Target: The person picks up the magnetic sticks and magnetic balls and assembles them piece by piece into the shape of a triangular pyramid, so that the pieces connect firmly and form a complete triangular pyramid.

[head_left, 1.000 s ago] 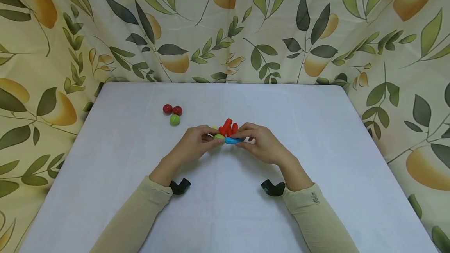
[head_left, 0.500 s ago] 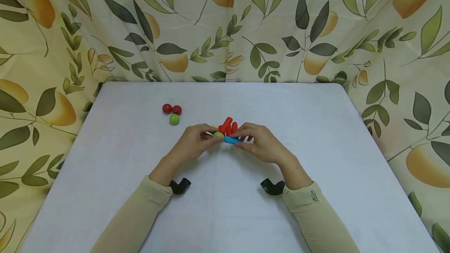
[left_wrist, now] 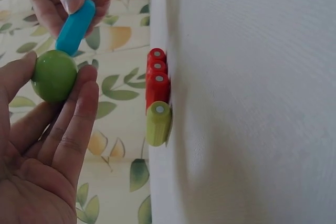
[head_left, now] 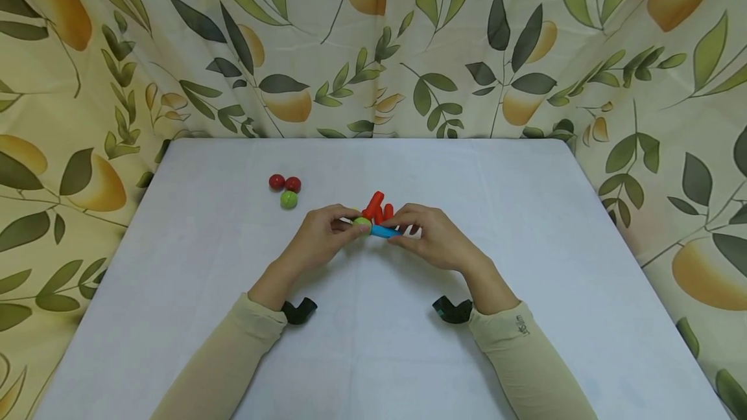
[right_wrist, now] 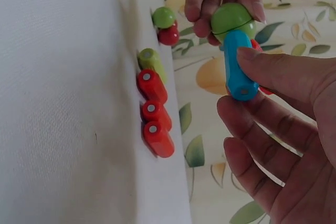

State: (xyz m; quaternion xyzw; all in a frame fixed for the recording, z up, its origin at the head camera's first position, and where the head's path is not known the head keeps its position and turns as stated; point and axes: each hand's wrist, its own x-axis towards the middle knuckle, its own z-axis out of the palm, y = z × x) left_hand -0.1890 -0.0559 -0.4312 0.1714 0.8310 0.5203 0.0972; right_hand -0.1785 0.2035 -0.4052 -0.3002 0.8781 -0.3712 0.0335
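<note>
My left hand (head_left: pixel 323 233) pinches a glossy green ball (left_wrist: pixel 54 76) between thumb and fingers, raised off the tabletop. In my right hand (head_left: pixel 434 238) is a blue stick (right_wrist: pixel 239 66), gripped between thumb and fingers, with a small grey disc on its end. The stick's far end meets the green ball; in the wrist views they look to be touching. Behind the hands, several red sticks (left_wrist: pixel 158 86) and a yellow-green stick (left_wrist: pixel 158 124) with grey end discs are on the table. A bit of red shows behind the blue stick in the right wrist view, its source hidden.
Two red balls (head_left: pixel 277 181) and another green ball (head_left: pixel 288 199) sit together on the white-covered table (head_left: pixel 373 342), left of and beyond the hands. A curtain (head_left: pixel 408 50) with leaf and fruit patterns hangs behind the table. Black wrist cameras (head_left: pixel 452 310) stick out inward from the cuffs.
The blue stick has turned slightly, its right end now a little lower in the head view. Both hands keep their hold and almost the same place. The loose balls have not moved.
</note>
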